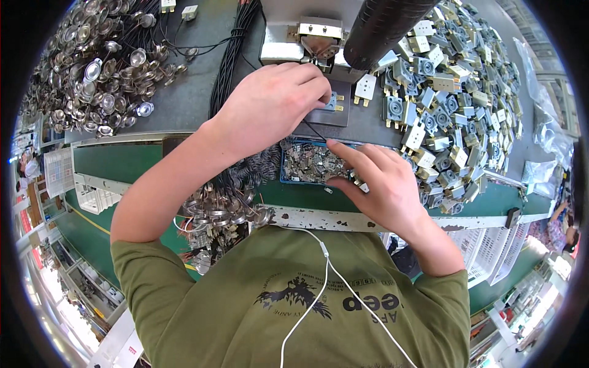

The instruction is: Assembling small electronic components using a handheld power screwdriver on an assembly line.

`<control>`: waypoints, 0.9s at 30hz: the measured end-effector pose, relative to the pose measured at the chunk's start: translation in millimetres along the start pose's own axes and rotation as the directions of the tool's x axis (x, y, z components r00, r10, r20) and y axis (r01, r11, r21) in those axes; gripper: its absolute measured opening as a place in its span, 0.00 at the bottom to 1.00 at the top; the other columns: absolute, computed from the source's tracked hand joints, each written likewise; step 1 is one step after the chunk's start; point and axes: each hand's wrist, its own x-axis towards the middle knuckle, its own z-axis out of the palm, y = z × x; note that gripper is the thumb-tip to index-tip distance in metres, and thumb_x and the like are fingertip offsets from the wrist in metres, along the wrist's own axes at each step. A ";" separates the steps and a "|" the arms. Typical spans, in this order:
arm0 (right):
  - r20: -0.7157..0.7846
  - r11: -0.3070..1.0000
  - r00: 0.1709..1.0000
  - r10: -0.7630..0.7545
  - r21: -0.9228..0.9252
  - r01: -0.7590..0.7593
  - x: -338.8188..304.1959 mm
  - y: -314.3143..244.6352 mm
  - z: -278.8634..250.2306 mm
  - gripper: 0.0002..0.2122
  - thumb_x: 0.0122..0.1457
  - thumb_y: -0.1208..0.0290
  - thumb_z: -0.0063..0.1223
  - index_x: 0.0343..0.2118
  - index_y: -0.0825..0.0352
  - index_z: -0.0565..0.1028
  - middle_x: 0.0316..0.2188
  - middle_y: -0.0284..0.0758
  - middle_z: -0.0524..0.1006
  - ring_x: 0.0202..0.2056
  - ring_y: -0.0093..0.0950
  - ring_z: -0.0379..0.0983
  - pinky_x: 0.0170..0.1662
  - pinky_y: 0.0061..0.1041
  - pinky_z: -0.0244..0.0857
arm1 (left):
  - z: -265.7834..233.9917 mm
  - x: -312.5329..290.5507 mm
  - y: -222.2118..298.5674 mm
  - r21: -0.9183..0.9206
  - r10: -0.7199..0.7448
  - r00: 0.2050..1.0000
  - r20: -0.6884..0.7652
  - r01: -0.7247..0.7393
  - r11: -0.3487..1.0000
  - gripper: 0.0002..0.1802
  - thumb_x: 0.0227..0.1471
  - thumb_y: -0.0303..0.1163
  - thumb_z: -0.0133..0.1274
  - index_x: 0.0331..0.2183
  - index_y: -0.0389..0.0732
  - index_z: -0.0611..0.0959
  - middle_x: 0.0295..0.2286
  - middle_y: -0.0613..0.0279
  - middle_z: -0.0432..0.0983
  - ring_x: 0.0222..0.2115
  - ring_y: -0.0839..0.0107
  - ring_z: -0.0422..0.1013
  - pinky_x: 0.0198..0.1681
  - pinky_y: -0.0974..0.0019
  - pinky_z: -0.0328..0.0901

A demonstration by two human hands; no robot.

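My left hand reaches over the metal plate under the press tool, with its fingers curled down onto a blue-grey switch block that has brass terminals; its fingertips are partly hidden. A thin black wire runs from below that hand to the forefinger tip of my right hand. The right hand hovers at the right end of a blue tray of small metal pieces, thumb and forefinger apart. Just right of the plate lies a white block with brass prongs.
A bench press and a thick black tube stand ahead. Heaped at right are many grey and white blocks; at left, round metal caps on wires. A black wire bundle lies between. More wired caps hang near my body.
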 end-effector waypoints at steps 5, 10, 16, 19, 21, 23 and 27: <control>-0.013 0.971 0.997 -0.074 -0.229 0.069 -1.9 -4.0 -11.4 0.22 0.52 0.74 0.68 0.52 0.64 0.77 0.28 0.33 0.75 0.28 0.33 0.72 0.33 0.32 0.66 | -7.9 -1.7 2.3 0.025 0.016 0.999 -0.049 -0.015 1.000 0.08 0.51 0.30 0.60 0.35 0.41 0.80 0.32 0.62 0.75 0.36 0.61 0.76 0.41 0.58 0.70; 0.002 0.998 1.000 -0.026 -0.056 0.026 17.7 -11.3 -30.0 0.13 0.55 0.87 0.59 0.41 0.68 0.71 0.29 0.39 0.76 0.30 0.36 0.75 0.33 0.31 0.67 | -14.2 -21.0 14.0 -0.160 0.145 0.989 -0.030 -0.147 0.976 0.12 0.50 0.33 0.61 0.38 0.43 0.83 0.31 0.62 0.75 0.35 0.60 0.75 0.39 0.58 0.69; 0.144 0.885 0.961 0.237 0.375 -0.275 22.1 18.6 -32.7 0.13 0.55 0.82 0.65 0.40 0.67 0.72 0.35 0.36 0.78 0.33 0.26 0.74 0.36 0.25 0.69 | -18.0 -21.7 -2.1 -0.173 0.127 0.992 0.028 -0.120 0.978 0.09 0.51 0.32 0.60 0.38 0.44 0.84 0.27 0.63 0.76 0.33 0.60 0.76 0.38 0.57 0.72; -0.156 0.983 0.987 -0.028 0.176 0.056 16.3 20.2 -25.8 0.16 0.51 0.79 0.71 0.41 0.66 0.75 0.37 0.38 0.80 0.35 0.32 0.79 0.36 0.29 0.73 | -19.3 -20.2 7.4 -0.196 0.111 0.993 -0.049 -0.119 0.973 0.10 0.52 0.30 0.61 0.38 0.43 0.85 0.26 0.61 0.76 0.31 0.59 0.76 0.36 0.57 0.71; -0.245 0.984 0.953 -0.177 -0.030 0.176 15.7 22.0 -22.8 0.19 0.50 0.86 0.69 0.44 0.68 0.75 0.43 0.42 0.81 0.39 0.31 0.79 0.38 0.26 0.73 | -18.6 -18.2 9.6 -0.211 0.100 0.990 -0.099 -0.120 0.970 0.11 0.52 0.30 0.63 0.39 0.42 0.86 0.25 0.60 0.76 0.30 0.59 0.75 0.35 0.57 0.70; -0.237 0.981 0.953 -0.190 -0.078 0.176 17.0 19.7 -23.9 0.18 0.53 0.85 0.67 0.46 0.68 0.76 0.41 0.42 0.82 0.37 0.30 0.80 0.38 0.26 0.74 | -18.6 -18.5 5.7 -0.243 0.116 0.991 -0.064 -0.128 0.962 0.10 0.52 0.29 0.62 0.39 0.42 0.86 0.25 0.58 0.76 0.29 0.58 0.76 0.34 0.57 0.70; -0.064 0.983 0.988 0.139 0.126 -0.130 17.2 18.1 -22.4 0.11 0.61 0.81 0.60 0.46 0.71 0.75 0.38 0.40 0.83 0.36 0.24 0.81 0.43 0.24 0.74 | -25.4 -19.6 -1.4 -0.193 0.125 0.992 0.000 -0.123 0.973 0.10 0.53 0.28 0.61 0.40 0.42 0.85 0.25 0.58 0.77 0.29 0.57 0.76 0.34 0.56 0.71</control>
